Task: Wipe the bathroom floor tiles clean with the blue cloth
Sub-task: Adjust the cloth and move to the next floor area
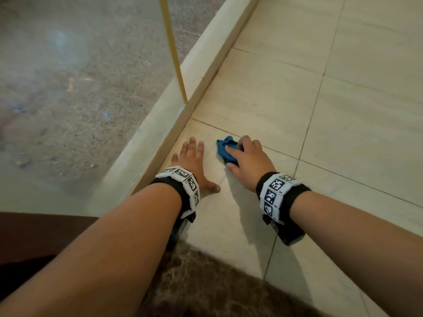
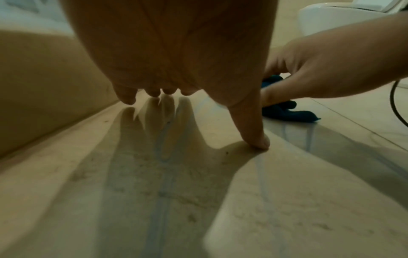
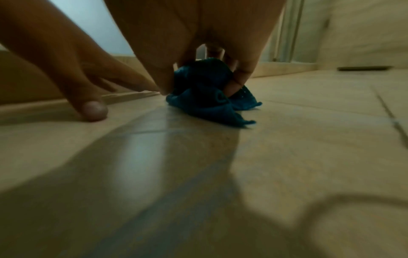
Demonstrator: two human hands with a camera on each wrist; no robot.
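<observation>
The right hand (image 1: pixel 248 160) gripped the crumpled blue cloth (image 1: pixel 225 148) on the cream floor tiles (image 1: pixel 343 133); the left hand (image 1: pixel 194 163), fingers spread, rested just left, near the stone kerb (image 1: pixel 160 143).

Both forearms are bare; no sleeves are visible. Each wrist carries a black fabric strap (image 1: pixel 177 191) faced with a band of white square panels. Each panel bears a black-and-white square fiducial marker with a small printed number beside it. A dark camera housing (image 1: pixel 290 232) hangs from the underside of each strap. The left hand (image 1: pixel 194 161) and right hand (image 1: pixel 248 157) are ungloved.
</observation>
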